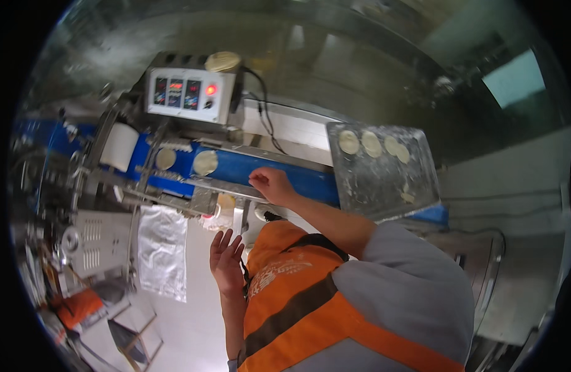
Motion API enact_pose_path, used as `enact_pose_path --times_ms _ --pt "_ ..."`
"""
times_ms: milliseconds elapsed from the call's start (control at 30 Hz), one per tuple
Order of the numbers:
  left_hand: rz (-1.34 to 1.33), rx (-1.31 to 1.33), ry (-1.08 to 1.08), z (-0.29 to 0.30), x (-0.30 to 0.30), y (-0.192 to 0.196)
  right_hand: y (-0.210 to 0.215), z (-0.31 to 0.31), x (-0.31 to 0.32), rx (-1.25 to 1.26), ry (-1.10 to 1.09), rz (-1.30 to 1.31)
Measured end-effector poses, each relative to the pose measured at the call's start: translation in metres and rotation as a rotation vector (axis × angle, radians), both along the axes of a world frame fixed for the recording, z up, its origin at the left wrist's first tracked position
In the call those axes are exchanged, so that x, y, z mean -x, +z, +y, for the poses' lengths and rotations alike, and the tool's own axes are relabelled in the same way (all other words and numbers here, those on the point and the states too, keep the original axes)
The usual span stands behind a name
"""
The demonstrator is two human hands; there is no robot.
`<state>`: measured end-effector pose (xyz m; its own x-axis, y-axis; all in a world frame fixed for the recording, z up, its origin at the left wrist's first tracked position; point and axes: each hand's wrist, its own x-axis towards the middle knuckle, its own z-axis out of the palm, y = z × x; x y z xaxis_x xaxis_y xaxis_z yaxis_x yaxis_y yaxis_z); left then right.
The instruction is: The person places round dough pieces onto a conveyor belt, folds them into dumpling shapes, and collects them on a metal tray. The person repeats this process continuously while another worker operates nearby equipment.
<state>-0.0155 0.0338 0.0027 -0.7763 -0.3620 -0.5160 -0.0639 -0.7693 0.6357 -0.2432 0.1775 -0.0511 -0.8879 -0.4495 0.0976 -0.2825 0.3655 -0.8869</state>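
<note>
My right hand (272, 185) hovers by the near edge of a blue conveyor belt (304, 181), its fingers curled in and no object showing in them. Held lower and further left, my left hand (226, 262) is open, fingers apart, touching nothing. Two flat round dough discs lie on the belt left of my right hand: the closer disc (205, 163) and another disc (166, 159) by the metal guides. At the belt's right end rests a floury metal tray (384, 186). Several pale dough discs (371, 144) lie along its far side, some overlapping.
A control box (185, 93) with lit displays and a red lamp stands behind the belt, another disc (223, 61) on top. A white roller (119, 147) spans the belt at left. Below hangs a silvery sheet (162, 253). A cable (265, 115) runs down from the box.
</note>
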Motion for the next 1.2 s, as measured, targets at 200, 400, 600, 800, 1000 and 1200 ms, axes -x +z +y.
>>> enact_pose_path --times_ms 200,400,600,800,1000,1200 --pt "-0.079 -0.021 -0.346 0.033 0.024 -0.008 0.015 0.152 -0.006 -0.077 -0.522 -0.024" --pt "-0.115 0.005 -0.452 0.072 0.045 0.004 -0.027 0.3 0.059 -0.351 -0.923 -0.023" --pt "-0.171 0.038 -0.384 0.095 0.059 0.004 -0.066 0.368 0.15 -0.717 -1.135 -0.224" --pt "-0.221 0.011 -0.295 0.132 0.067 0.0 -0.071 0.366 0.189 -0.801 -1.13 -0.468" --pt "-0.247 0.02 -0.288 0.154 0.078 0.002 -0.076 0.408 0.201 -0.737 -0.759 -0.451" --pt "-0.256 0.047 -0.32 0.16 0.09 0.006 -0.038 0.363 0.187 0.001 -0.539 -0.425"
